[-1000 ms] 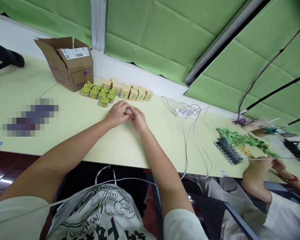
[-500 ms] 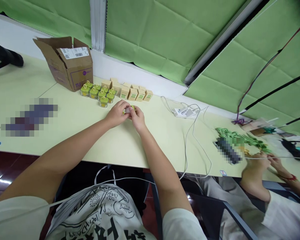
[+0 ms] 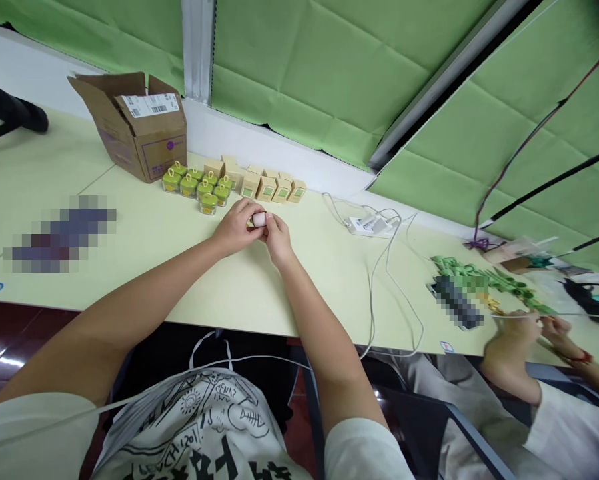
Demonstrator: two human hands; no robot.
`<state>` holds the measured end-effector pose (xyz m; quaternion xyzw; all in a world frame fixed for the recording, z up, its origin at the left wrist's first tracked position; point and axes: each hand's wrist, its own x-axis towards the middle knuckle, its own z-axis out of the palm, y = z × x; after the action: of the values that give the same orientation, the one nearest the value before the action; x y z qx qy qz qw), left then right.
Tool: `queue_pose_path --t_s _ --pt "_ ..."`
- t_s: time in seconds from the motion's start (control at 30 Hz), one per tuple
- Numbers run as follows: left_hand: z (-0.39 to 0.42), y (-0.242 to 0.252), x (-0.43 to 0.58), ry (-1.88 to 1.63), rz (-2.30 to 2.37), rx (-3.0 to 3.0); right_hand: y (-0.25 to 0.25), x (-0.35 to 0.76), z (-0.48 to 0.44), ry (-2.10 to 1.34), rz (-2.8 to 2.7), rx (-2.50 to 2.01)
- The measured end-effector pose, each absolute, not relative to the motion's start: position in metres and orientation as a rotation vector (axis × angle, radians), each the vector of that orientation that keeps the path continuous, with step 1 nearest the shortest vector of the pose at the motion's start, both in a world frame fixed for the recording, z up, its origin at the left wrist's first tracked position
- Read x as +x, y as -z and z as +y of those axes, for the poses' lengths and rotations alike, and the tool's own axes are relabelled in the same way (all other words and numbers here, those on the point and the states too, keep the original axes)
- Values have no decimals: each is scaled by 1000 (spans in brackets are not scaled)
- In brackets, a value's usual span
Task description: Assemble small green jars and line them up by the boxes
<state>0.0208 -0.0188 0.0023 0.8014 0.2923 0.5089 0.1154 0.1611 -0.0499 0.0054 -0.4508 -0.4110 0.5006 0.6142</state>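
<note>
Both of my hands meet at the middle of the pale yellow table (image 3: 259,287). My left hand (image 3: 235,227) and my right hand (image 3: 278,239) are closed together on a small pale pink rounded object (image 3: 258,219) with a bit of green beside it. Just beyond my hands stands a cluster of several small green-lidded jars (image 3: 198,185) with loop handles. To their right is a row of several small tan boxes (image 3: 265,185) with green labels.
An open brown cardboard box (image 3: 138,130) stands at the back left. White cables and a power adapter (image 3: 372,225) lie to the right. Further right a neighbouring person's hands (image 3: 529,330) work beside a heap of green pieces (image 3: 484,277). Green cloth covers the wall behind.
My hands stay in the same spot and turn the small object slightly; the pink part now shows more. The neighbouring person's hands have shifted a little.
</note>
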Motion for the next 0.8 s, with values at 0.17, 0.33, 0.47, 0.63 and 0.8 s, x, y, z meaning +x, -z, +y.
queue_pose_path --t_s 0.17,0.33,0.47,0.63,0.8 --pt "-18 -1 20 -1514 867 2357 -15 160 -55 -1324 -880 -952" --pt "-11 3 20 -1541 801 2323 -23 162 -54 -1499 -770 -898" --pt "-7 5 20 -1550 792 2313 -28 164 -54 -1569 -704 -881" --pt "-10 3 19 -1559 782 2313 -25 162 -55 -1545 -734 -900" --pt "-14 -2 18 -1478 852 2315 -20 159 -56 -1420 -831 -932"
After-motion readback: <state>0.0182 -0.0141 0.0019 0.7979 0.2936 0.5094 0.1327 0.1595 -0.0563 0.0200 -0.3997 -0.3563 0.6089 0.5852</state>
